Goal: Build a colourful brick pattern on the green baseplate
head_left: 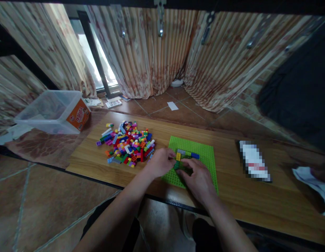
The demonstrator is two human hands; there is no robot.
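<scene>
A light green studded baseplate [201, 148] lies on the wooden board. On it stands a row of toy bricks: a grey-blue brick [181, 152], a blue brick [195, 155], a yellow brick [178, 156] and a dark green brick [176, 165] nearest me. My left hand [162, 163] reaches in from the left, its fingers closed beside the yellow and green bricks; what they hold, if anything, is hidden. From the right, my right hand [198, 176] has thumb and forefinger curled about the dark green brick.
Left of the baseplate is a loose heap of mixed toy bricks [131, 143]. A clear plastic box [49, 124] with an orange label stands farther left. On the right lie a blurred-out flat object [254, 161] and a white cloth [313, 182]. Striped curtains [141, 56] hang behind.
</scene>
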